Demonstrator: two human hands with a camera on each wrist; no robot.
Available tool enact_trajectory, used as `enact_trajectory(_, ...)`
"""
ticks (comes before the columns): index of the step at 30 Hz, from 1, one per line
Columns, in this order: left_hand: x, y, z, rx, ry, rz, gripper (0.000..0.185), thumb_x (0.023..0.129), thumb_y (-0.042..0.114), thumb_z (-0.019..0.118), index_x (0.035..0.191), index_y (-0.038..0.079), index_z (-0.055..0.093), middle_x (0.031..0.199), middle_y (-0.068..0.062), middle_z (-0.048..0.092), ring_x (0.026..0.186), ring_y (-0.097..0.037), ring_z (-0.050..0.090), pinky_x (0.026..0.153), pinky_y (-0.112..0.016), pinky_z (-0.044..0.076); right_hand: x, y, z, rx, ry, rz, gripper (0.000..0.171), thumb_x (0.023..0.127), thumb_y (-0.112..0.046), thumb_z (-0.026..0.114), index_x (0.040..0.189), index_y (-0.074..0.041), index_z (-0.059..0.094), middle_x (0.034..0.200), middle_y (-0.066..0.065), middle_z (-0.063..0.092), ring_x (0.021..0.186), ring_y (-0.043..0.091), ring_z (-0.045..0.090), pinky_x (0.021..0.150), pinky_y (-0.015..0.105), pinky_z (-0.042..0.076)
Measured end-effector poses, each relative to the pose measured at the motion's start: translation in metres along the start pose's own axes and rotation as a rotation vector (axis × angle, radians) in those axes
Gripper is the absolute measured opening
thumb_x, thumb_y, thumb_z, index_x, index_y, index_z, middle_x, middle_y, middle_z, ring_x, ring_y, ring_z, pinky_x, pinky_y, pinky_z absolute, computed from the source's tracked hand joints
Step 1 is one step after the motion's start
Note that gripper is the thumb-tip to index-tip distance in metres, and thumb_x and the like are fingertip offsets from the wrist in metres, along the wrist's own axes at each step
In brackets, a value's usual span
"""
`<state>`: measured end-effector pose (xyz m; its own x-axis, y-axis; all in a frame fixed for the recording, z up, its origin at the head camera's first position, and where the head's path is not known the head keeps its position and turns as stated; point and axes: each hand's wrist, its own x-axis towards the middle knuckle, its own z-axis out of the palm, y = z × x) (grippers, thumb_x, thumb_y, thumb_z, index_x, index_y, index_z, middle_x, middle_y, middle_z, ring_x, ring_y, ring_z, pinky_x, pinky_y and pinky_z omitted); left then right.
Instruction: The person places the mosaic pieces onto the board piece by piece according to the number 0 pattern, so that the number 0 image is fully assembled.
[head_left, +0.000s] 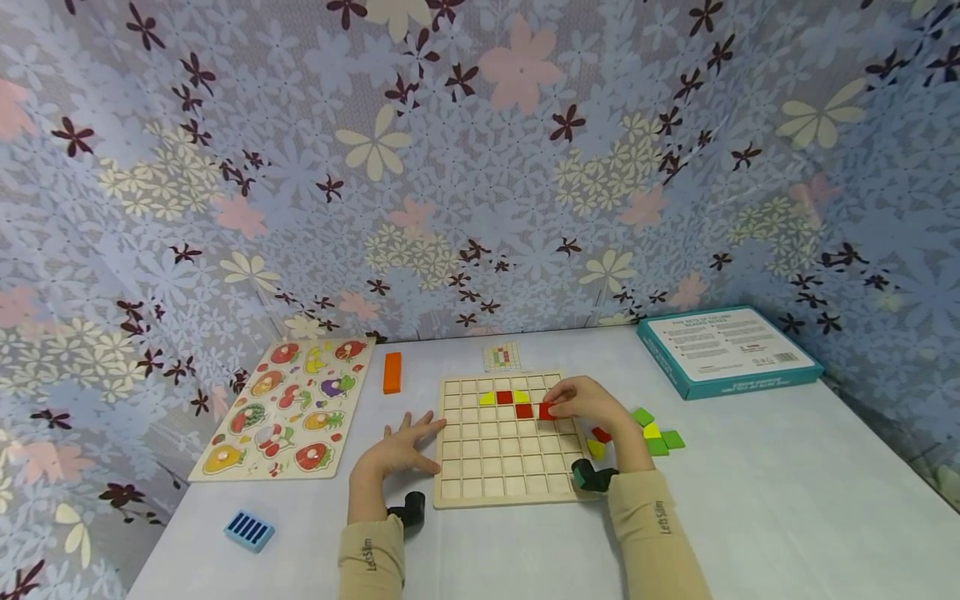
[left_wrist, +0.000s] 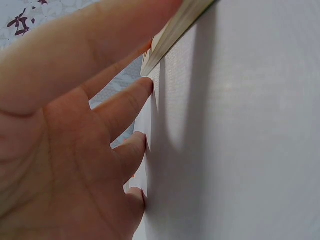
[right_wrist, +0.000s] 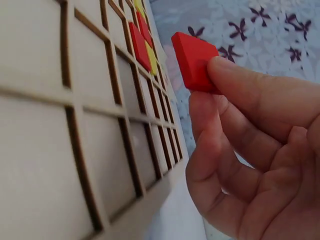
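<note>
The left hand (head_left: 401, 446) lies flat on the tabletop (head_left: 750, 500), fingers (left_wrist: 125, 102) spread, touching the grid board's (head_left: 506, 467) edge. The right hand (head_left: 588, 404) pinches a red tile (right_wrist: 192, 60) between thumb and fingers just above the board. Beyond its fingertips sit placed red and yellow tiles (head_left: 504, 398).

The head view looked down at the bench (head_left: 787, 500) from above; both wrist views sat very close, sharing the wooden grid board (head_left: 501, 467) (right_wrist: 60, 125) with it.
</note>
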<state>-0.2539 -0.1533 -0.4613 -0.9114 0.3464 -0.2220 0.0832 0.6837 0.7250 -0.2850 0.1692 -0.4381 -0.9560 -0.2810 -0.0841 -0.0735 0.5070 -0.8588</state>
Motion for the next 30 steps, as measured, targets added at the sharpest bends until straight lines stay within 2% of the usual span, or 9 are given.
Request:
enact_trajectory(4, 0.0, 0.0, 0.0, 0.0, -0.001, 0.0, 0.077, 0.067, 0.009, 0.078, 0.137, 0.016, 0.047, 0.152, -0.011, 0.023, 0.141, -0.037, -0.003, 0.109, -0.057, -0.012, 0.001, -0.005, 0.008, -0.04, -0.004, -0.026, 0.017, 0.081, -0.005, 0.065, 0.096, 0.003, 0.067, 0.097, 0.011, 0.064, 0.084, 0.019, 0.056, 0.072, 0.032, 0.052)
enact_trajectory(12, -0.001, 0.0, 0.0, -0.005, 0.002, 0.006, 0.077, 0.067, 0.008, 0.078, 0.137, 0.015, 0.047, 0.152, -0.011, 0.023, 0.141, -0.037, -0.003, 0.109, -0.057, -0.012, 0.003, -0.012, 0.019, -0.027, -0.03, -0.015, 0.018, 0.079, 0.004, 0.059, 0.095, 0.004, 0.067, 0.098, 0.014, 0.063, 0.069, 0.017, 0.055, 0.064, 0.033, 0.051)
enact_trajectory(23, 0.001, -0.001, 0.001, -0.006, 0.004, -0.002, 0.077, 0.067, 0.009, 0.078, 0.137, 0.016, 0.047, 0.152, -0.011, 0.023, 0.141, -0.036, -0.002, 0.109, -0.057, -0.012, 0.005, -0.013, 0.029, -0.114, -0.036, -0.074, 0.012, 0.077, 0.007, 0.062, 0.088, 0.001, 0.064, 0.078, 0.007, 0.059, 0.066, 0.016, 0.051, 0.058, 0.03, 0.048)
enact_trajectory(30, 0.001, -0.001, 0.001, -0.011, 0.006, -0.01, 0.077, 0.067, 0.008, 0.078, 0.137, 0.016, 0.046, 0.152, -0.011, 0.023, 0.141, -0.036, -0.003, 0.109, -0.057, -0.012, 0.006, -0.01, 0.03, -0.157, -0.024, -0.072, 0.01, 0.076, 0.006, 0.063, 0.084, -0.001, 0.067, 0.077, 0.007, 0.06, 0.066, 0.016, 0.05, 0.057, 0.026, 0.045)
